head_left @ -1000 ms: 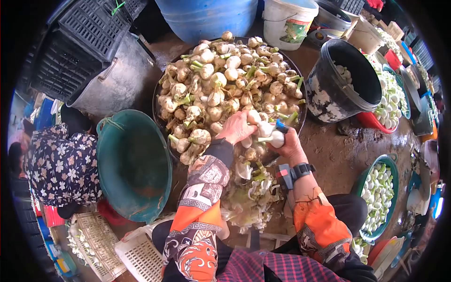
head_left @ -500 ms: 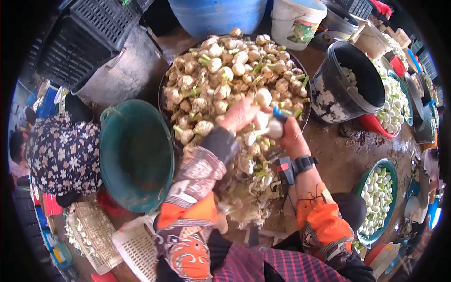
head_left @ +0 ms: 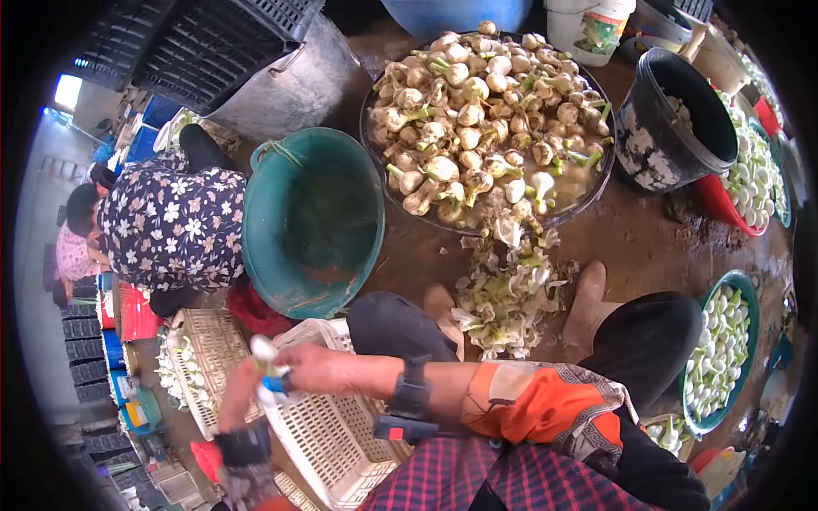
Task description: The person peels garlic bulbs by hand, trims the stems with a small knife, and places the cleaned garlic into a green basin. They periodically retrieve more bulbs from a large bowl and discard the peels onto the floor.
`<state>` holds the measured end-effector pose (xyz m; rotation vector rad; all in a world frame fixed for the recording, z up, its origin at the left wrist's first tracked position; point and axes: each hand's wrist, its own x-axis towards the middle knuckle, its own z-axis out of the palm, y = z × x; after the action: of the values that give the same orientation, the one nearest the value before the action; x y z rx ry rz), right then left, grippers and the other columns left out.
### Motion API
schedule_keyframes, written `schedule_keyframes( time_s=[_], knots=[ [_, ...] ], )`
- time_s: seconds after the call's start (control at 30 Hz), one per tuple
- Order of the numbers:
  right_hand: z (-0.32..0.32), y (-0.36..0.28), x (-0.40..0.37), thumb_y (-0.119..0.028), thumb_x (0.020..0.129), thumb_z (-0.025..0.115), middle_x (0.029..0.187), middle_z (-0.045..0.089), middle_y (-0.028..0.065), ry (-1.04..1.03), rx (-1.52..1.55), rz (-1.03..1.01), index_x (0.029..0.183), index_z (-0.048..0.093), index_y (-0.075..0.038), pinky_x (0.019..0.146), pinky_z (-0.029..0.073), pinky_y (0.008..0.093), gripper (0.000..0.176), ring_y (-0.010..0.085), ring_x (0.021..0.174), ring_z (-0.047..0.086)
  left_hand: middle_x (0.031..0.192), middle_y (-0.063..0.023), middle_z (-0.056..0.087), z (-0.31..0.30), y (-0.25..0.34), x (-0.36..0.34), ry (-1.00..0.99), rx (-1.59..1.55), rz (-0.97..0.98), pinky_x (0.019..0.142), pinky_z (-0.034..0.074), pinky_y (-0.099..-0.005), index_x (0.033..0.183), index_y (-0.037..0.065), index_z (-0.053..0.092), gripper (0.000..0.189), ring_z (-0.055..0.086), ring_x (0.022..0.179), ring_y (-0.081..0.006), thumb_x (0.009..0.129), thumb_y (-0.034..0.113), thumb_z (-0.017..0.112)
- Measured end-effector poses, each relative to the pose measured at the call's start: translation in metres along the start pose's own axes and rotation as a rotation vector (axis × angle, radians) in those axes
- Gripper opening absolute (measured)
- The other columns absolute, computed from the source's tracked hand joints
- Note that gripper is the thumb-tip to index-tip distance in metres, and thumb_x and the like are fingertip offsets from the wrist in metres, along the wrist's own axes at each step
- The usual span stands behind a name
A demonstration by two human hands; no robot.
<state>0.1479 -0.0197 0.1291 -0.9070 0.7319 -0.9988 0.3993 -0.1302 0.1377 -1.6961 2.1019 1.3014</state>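
Both my hands are together at the lower left, over a cream slatted crate. My left hand, smeared by motion, looks closed around a white garlic bulb, whose pale end sticks up between the hands. My right hand reaches across from the right, fingers curled, gripping a small blue tool whose blade, if any, is too blurred to see. A heap of unpeeled garlic bulbs fills a wide round dark tray ahead of me.
Peeled skins lie between my boots. A green tub stands left of the tray, a black bucket to its right. A teal basket holds cleaned bulbs. A person in a flowered top sits at left.
Both hands have swung from over the garlic heap down and left to the crate. The view has turned left, so the tray now appears higher and farther right.
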Motion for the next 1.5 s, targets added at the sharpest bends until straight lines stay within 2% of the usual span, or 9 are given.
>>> schedule_keyframes(
  time_s=[0.17, 0.27, 0.53, 0.7, 0.83, 1.03, 1.17, 1.37, 1.5],
  knots=[
    [-0.094, -0.018, -0.04, -0.014, 0.076, 0.064, 0.099, 0.065, 0.0161, 0.249, -0.429, -0.535, 0.107, 0.063, -0.003, 0.083, 0.047, 0.0318, 0.032, 0.0217, 0.094, 0.062, 0.103, -0.0127, 0.061, 0.067, -0.172, -0.04, -0.264, -0.394, -0.423, 0.066, 0.055, -0.0413, 0.121, 0.0, 0.047, 0.043, 0.065, 0.083, -0.0268, 0.085, 0.02, 0.057],
    [-0.193, -0.027, -0.093, -0.002, 0.072, 0.057, 0.094, 0.067, 0.0118, 0.919, -0.78, 0.061, 0.105, 0.065, -0.012, 0.077, 0.051, 0.0357, 0.035, 0.0218, 0.087, 0.065, 0.091, -0.0062, 0.06, 0.079, -0.165, -0.008, -0.134, -0.496, -0.367, 0.058, 0.05, -0.0326, 0.11, 0.004, 0.054, 0.027, 0.061, 0.073, -0.0183, 0.087, 0.018, 0.054],
    [-0.373, 0.072, -0.192, -0.001, 0.074, 0.053, 0.121, 0.05, 0.0155, 0.799, -1.367, 0.23, 0.102, 0.064, -0.013, 0.099, 0.037, 0.0376, 0.033, 0.0356, 0.122, 0.037, 0.1, -0.0049, 0.063, 0.071, 0.21, 0.105, 0.126, -0.296, 0.427, 0.072, 0.046, -0.022, 0.116, 0.003, 0.057, 0.03, 0.062, 0.089, -0.0119, 0.09, 0.018, 0.056],
    [-0.379, 0.067, -0.199, -0.003, 0.075, 0.055, 0.113, 0.057, 0.0144, 0.968, -1.001, 0.155, 0.1, 0.065, -0.011, 0.087, 0.045, 0.0352, 0.028, 0.0273, 0.106, 0.054, 0.089, -0.0037, 0.064, 0.251, 0.318, 0.23, -0.445, -0.083, 0.829, 0.062, 0.045, -0.0235, 0.108, 0.002, 0.06, 0.026, 0.055, 0.074, -0.0076, 0.084, 0.01, 0.06],
    [-0.372, 0.051, -0.23, -0.019, 0.089, 0.047, 0.109, 0.06, 0.0126, 1.119, 0.335, -0.049, 0.106, 0.059, -0.004, 0.08, 0.05, 0.0407, 0.027, 0.026, 0.095, 0.06, 0.092, -0.02, 0.062, 0.372, 0.327, 0.258, -0.174, 0.393, 0.772, 0.077, 0.049, -0.0404, 0.107, 0.008, 0.06, 0.039, 0.061, 0.089, -0.0315, 0.073, 0.025, 0.067],
    [-0.352, 0.016, -0.211, -0.035, 0.091, 0.046, 0.115, 0.057, 0.0166, 0.855, 0.465, -0.414, 0.119, 0.05, -0.002, 0.082, 0.05, 0.0521, 0.043, 0.0335, 0.102, 0.057, 0.092, -0.0199, 0.063, 0.381, 0.318, 0.236, 0.05, 0.236, 0.706, 0.074, 0.049, -0.044, 0.106, 0.012, 0.06, 0.039, 0.063, 0.086, -0.0304, 0.073, 0.03, 0.067],
    [-0.291, -0.037, -0.136, -0.032, 0.086, 0.056, 0.113, 0.058, 0.0146, 0.55, 0.43, -0.513, 0.121, 0.047, -0.002, 0.079, 0.053, 0.043, 0.047, 0.0283, 0.098, 0.06, 0.077, -0.0185, 0.062, 0.379, 0.292, 0.224, 0.198, -0.279, 1.058, 0.063, 0.05, -0.0419, 0.099, -0.004, 0.055, 0.039, 0.063, 0.071, -0.0341, 0.078, 0.028, 0.065],
    [-0.089, -0.064, -0.033, -0.001, 0.074, 0.061, 0.116, 0.057, 0.0119, -0.048, -0.164, -0.429, 0.119, 0.05, 0.001, 0.095, 0.042, 0.0339, 0.046, 0.0202, 0.109, 0.053, 0.073, -0.0112, 0.063, 0.335, 0.286, 0.166, -0.259, -0.934, 0.366, 0.05, 0.051, -0.0347, 0.098, 0.005, 0.058, 0.028, 0.062, 0.057, -0.0246, 0.083, 0.029, 0.061],
    [-0.092, -0.074, -0.043, -0.001, 0.073, 0.059, 0.121, 0.052, 0.0175, 0.281, -0.794, -0.696, 0.121, 0.049, -0.002, 0.095, 0.041, 0.0343, 0.049, 0.0288, 0.113, 0.051, 0.08, -0.0085, 0.062, 0.283, 0.262, 0.173, -0.709, -1.528, 0.127, 0.062, 0.052, -0.0367, 0.1, 0.006, 0.054, 0.033, 0.063, 0.076, -0.021, 0.089, 0.036, 0.051]
  ],
)
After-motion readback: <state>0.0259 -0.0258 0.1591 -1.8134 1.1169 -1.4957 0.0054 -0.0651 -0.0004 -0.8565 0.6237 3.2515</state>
